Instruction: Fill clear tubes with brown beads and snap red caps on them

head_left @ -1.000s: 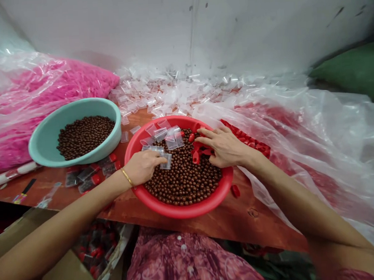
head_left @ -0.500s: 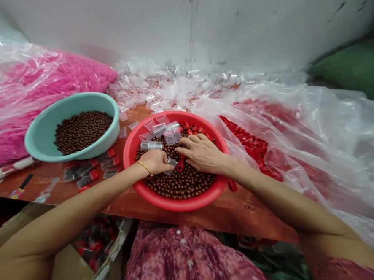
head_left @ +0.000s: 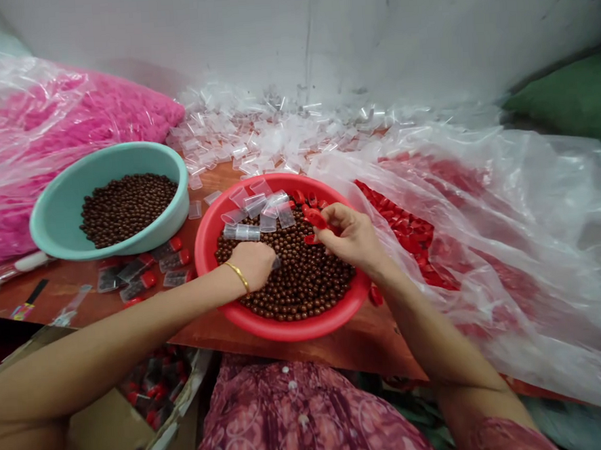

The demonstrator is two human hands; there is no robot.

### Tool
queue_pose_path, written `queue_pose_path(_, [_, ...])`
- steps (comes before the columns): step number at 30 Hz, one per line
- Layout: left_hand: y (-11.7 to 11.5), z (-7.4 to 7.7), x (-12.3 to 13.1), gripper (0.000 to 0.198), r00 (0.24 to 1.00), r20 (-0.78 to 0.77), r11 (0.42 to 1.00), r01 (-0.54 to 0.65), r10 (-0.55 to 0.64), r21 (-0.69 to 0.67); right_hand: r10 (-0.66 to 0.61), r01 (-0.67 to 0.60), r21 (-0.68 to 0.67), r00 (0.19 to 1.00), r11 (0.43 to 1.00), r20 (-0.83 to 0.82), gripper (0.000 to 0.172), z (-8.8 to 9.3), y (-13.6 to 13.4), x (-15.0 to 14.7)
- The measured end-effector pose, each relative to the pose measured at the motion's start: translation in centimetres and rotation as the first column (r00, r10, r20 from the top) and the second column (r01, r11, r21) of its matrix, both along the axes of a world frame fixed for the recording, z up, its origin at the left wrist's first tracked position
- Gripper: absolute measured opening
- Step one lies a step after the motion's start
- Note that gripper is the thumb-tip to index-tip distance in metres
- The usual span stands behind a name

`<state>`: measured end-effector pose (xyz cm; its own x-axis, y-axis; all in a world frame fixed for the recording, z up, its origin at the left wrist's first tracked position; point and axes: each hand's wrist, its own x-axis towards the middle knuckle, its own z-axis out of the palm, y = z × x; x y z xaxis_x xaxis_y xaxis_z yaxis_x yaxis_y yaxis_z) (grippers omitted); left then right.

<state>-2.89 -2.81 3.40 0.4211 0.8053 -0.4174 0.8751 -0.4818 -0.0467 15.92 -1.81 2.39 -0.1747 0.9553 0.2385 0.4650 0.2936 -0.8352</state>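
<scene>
Inside the red basin (head_left: 286,329), over a bed of brown beads (head_left: 304,279), both hands are at work. My left hand (head_left: 255,265), with a gold bracelet at the wrist, is closed around a small clear plastic tube (head_left: 277,262); only its end shows past the fingers. At the basin's right side, my right hand (head_left: 352,239) pinches a red plastic cap (head_left: 315,217) between thumb and fingers. Several empty clear tubes (head_left: 255,205) lie on the beads at the back left, and more red caps (head_left: 312,199) lie at the back.
To the left stands a teal basin (head_left: 43,224) of brown beads, with filled red-capped tubes (head_left: 135,276) beside it. Clear tubes (head_left: 275,142) pile along the wall. Plastic bags hold pink pieces (head_left: 120,110) and red caps (head_left: 407,232). A cardboard box (head_left: 104,427) sits below the table edge.
My right hand has moved from the middle of the beads up and right, and now holds a red cap. My left hand has turned over the clear tube, hiding most of it.
</scene>
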Motion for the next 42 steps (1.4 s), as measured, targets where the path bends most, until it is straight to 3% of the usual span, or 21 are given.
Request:
queue_pose_path(2, [0.3,-0.6,1.6,0.026,0.998,0.041,0.999,0.048,-0.047,-0.009,-0.017,-0.022,-0.167,0.974,0.986,-0.226,0.009,-0.4,-0.4,-0.4])
queue_pose_path(4, [0.8,-1.2,2.9,0.026,0.991,0.128,0.999,0.051,-0.048,-0.017,-0.046,-0.039,-0.246,0.943,0.968,-0.330,0.012,-0.6,-0.7,-0.7])
queue_pose_path(9, [2.2,-2.4,3.3,0.018,0.925,0.368,0.995,-0.066,0.091,-0.080,-0.071,-0.039,-0.246,0.903,0.969,-0.423,0.018,-0.6,-0.6,-0.5])
queue_pose_path(11, [2.4,-2.8,2.5,0.015,0.772,0.601,0.972,-0.093,0.208,-0.217,-0.069,-0.039,-0.234,0.898,0.971,-0.435,0.016,-0.7,-0.5,-0.2])
queue_pose_path(13, [2.2,-3.0,1.6,0.015,0.498,0.788,0.920,-0.052,0.362,-0.389,-0.040,-0.078,-0.234,0.887,0.969,-0.461,0.015,-0.9,-0.4,0.1])
queue_pose_path(14, [2.0,-2.9,1.2,0.017,0.376,0.827,0.895,-0.015,0.419,-0.447,-0.024,-0.098,-0.227,0.877,0.969,-0.480,0.016,-1.0,-0.3,0.2])
queue_pose_path(16, [1.3,-2.5,0.6,0.022,0.206,0.849,0.862,0.045,0.487,-0.505,0.003,-0.113,-0.190,0.865,0.975,-0.502,0.022,-1.2,-0.3,0.3])
queue_pose_path(19, [0.3,-1.7,0.2,0.031,0.067,0.836,0.832,0.089,0.544,-0.548,0.011,-0.081,-0.133,0.888,0.988,-0.459,0.030,-1.1,-0.6,0.1])
queue_pose_path(23, [-0.5,-1.3,0.4,0.039,-0.042,0.768,0.764,0.153,0.639,-0.627,0.006,-0.082,-0.167,0.911,0.983,-0.413,0.025,-1.0,-0.8,-0.3])
queue_pose_path(26, [-0.5,-1.4,0.2,0.039,-0.029,0.746,0.737,0.183,0.665,-0.650,-0.034,-0.043,-0.180,0.915,0.983,-0.402,0.032,-1.2,-0.7,-0.4])
queue_pose_path(28, [-0.3,-1.3,-0.3,0.035,0.073,0.770,0.753,0.172,0.634,-0.635,-0.082,0.008,-0.183,0.912,0.983,-0.402,0.035,-1.4,-0.6,-0.3])
queue_pose_path(29, [-0.3,-1.1,-0.6,0.032,0.167,0.792,0.780,0.145,0.588,-0.609,-0.104,0.030,-0.183,0.907,0.983,-0.407,0.035,-1.5,-0.4,-0.3])
queue_pose_path(31, [-0.1,-0.8,-1.0,0.023,0.438,0.794,0.871,0.048,0.421,-0.489,-0.132,0.059,-0.178,0.892,0.982,-0.432,0.035,-1.7,-0.2,-0.2])
queue_pose_path(33, [0.0,-0.6,-1.0,0.011,0.706,0.667,0.951,-0.028,0.236,-0.307,-0.140,0.064,-0.177,0.877,0.982,-0.459,0.033,-1.8,-0.1,-0.1])
queue_pose_path(35, [0.3,-0.7,-0.4,0.009,0.844,0.516,0.976,-0.041,0.149,-0.215,-0.145,0.064,-0.182,0.867,0.981,-0.476,0.033,-1.8,0.0,-0.1])
queue_pose_path(37, [0.7,-1.2,0.7,0.012,0.868,0.456,0.951,-0.054,0.196,-0.305,-0.148,0.064,-0.186,0.860,0.981,-0.488,0.032,-1.8,0.0,-0.1])
queue_pose_path(39, [1.2,-1.7,1.7,0.010,0.814,0.451,0.859,-0.106,0.365,-0.501,-0.155,0.071,-0.183,0.853,0.981,-0.498,0.032,-1.7,-0.1,-0.1])
queue_pose_path(42, [2.1,-2.4,2.2,0.002,0.568,0.495,0.650,-0.096,0.658,-0.754,-0.162,0.087,-0.172,0.859,0.981,-0.486,0.030,-1.6,-0.3,-0.2])
